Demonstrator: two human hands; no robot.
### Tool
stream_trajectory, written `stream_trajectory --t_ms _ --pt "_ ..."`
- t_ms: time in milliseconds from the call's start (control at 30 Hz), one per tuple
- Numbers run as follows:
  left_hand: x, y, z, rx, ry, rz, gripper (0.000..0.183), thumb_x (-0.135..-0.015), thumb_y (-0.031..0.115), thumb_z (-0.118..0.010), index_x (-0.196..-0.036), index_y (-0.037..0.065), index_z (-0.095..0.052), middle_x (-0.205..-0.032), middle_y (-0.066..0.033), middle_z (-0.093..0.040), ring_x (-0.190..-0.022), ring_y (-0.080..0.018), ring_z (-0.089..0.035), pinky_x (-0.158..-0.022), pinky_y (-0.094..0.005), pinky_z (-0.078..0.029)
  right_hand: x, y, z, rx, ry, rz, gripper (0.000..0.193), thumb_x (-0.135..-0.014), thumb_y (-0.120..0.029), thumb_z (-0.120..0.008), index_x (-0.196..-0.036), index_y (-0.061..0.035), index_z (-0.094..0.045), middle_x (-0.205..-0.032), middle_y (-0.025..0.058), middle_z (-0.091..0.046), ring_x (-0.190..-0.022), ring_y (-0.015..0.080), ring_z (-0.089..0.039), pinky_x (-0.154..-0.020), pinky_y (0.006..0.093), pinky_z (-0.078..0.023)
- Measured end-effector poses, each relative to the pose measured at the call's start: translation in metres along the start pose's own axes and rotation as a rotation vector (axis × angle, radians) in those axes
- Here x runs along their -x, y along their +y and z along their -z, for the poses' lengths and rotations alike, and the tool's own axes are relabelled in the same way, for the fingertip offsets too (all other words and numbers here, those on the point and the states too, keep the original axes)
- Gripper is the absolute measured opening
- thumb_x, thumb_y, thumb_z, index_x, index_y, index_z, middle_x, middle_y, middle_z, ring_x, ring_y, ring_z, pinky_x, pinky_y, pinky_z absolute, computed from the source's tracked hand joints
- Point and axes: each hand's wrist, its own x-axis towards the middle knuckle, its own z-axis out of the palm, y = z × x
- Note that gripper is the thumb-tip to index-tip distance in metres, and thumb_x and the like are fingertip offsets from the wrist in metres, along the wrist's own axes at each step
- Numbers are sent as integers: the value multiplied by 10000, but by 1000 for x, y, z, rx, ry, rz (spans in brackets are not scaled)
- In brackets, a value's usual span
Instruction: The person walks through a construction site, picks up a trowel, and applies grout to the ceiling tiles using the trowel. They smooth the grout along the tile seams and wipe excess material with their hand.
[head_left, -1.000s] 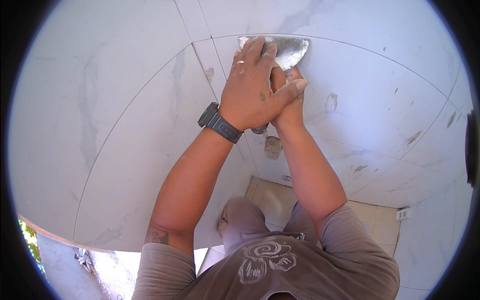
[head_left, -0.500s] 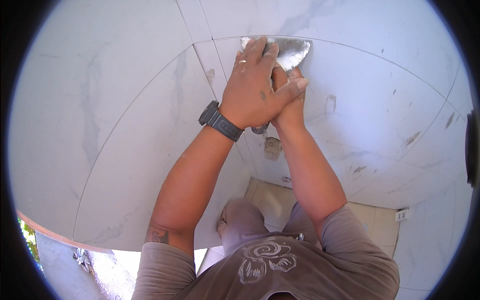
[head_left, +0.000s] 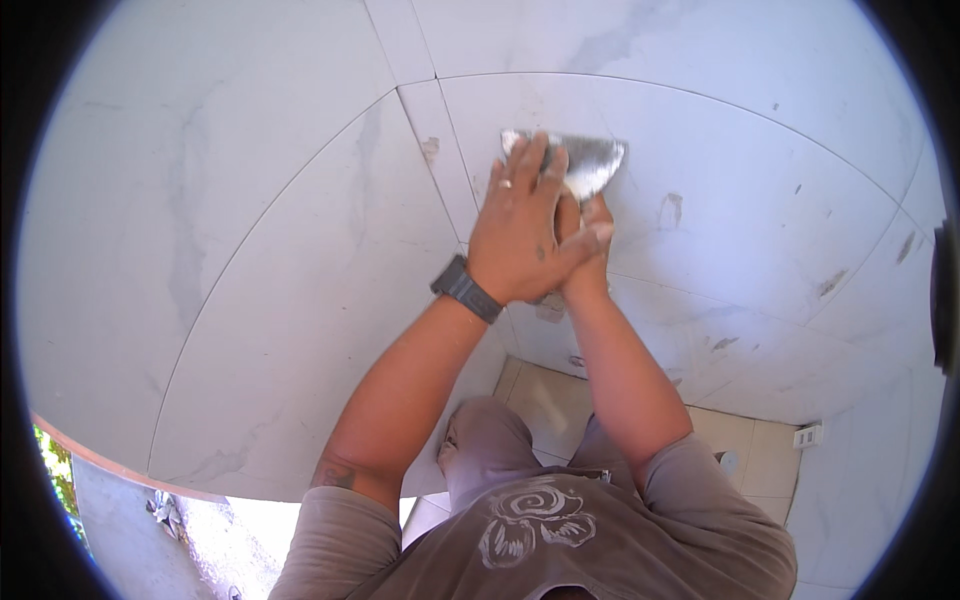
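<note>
A wide putty knife [head_left: 598, 160] with a flared metal blade lies against the white marble-patterned tile wall [head_left: 740, 140], below a curved tile joint. My right hand [head_left: 588, 272] is wrapped round its handle, which is mostly hidden by the hands. Over the blade and the right hand lies my left hand [head_left: 515, 240], its fingers stretched out and pointing up the blade. It wears a ring, and a black watch [head_left: 467, 289] sits on that wrist.
Dried smears [head_left: 671, 209] and more marks [head_left: 831, 284] spot the wall tiles to the right. A white outlet box [head_left: 807, 436] sits low on the right. Beige floor tiles [head_left: 545, 400] show around my legs, and the tiled wall's lower edge [head_left: 110, 468] runs along the lower left.
Both hands and the putty knife have slid down the wall toward me, away from the upper tile joint. The grip looks the same.
</note>
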Motion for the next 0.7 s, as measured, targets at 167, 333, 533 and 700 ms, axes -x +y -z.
stream_trajectory --t_ms 167,333,533,700 --pt "24 -10 -11 0 -12 39 952 -898 579 -653 -1511 -103 -394 -1602 -345 -290 -1512 -514 -241 -1232 -586 -189 18 22 -6 -214 -48 -103 291 -1039 -257 -568 -1166 1 -612 -1046 75 -696 -925 151 -644 -810 323 -527" --pt "16 -19 -5 -22 70 -18 949 -903 576 -649 -1511 -107 -392 -1602 -351 -286 -1513 -514 -238 -1233 -587 -185 12 26 -7 173 -84 209 330 -1046 -277 -575 -1213 5 -614 -1083 70 -703 -956 152 -653 -818 326 -533" --pt "27 -15 -4 6 -118 93 936 -914 561 -645 -1500 -124 -393 -1596 -366 -284 -1515 -506 -240 -1236 -583 -175 21 17 -10 -73 -44 -194 329 -1047 -275 -574 -1203 13 -612 -1044 73 -703 -919 140 -632 -799 328 -526" --pt "25 -20 -3 44 -4 37 940 -915 553 -646 -1505 -128 -381 -1593 -374 -280 -1519 -514 -226 -1235 -586 -171 17 16 -12 -85 -63 -13 263 -1050 -241 -555 -1126 3 -618 -1003 65 -706 -870 152 -632 -791 337 -522"
